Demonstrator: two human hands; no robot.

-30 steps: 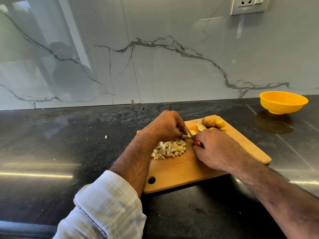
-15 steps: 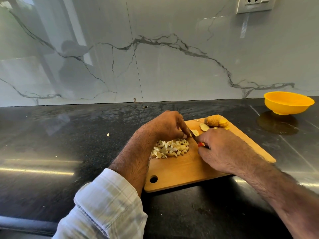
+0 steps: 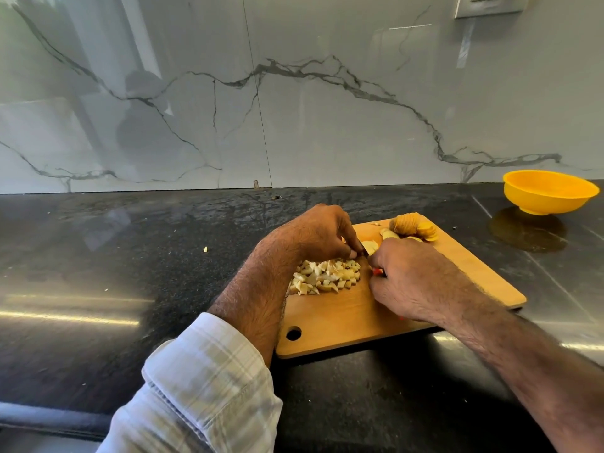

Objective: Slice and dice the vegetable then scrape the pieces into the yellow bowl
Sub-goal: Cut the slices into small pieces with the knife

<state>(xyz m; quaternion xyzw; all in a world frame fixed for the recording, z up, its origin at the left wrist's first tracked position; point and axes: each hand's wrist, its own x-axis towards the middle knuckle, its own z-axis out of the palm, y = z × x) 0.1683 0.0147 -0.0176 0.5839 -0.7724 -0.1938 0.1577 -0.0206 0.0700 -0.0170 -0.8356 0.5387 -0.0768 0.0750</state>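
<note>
Vegetable slices (image 3: 413,227) sit fanned at the far end of the cutting board (image 3: 353,315), with a pile of diced pieces (image 3: 327,277) mid-board and one pale slice (image 3: 371,246) between the two hands. Left hand (image 3: 318,235) has its fingers (image 3: 351,253) curled down, pinching that slice in place; right hand (image 3: 411,279) is wrapped around a knife with a red handle (image 3: 378,271) — blade mostly hidden. Slices look thin, light and stiff but probably wet-slick on the cut faces, so hold them from above near the edge away from the blade, fingertips tucked. Dice is loose and will scatter — better scraped than picked up. Yellow bowl (image 3: 550,192) stands well apart on the table (image 3: 130,256), far right; board likely has to go to it.
</note>
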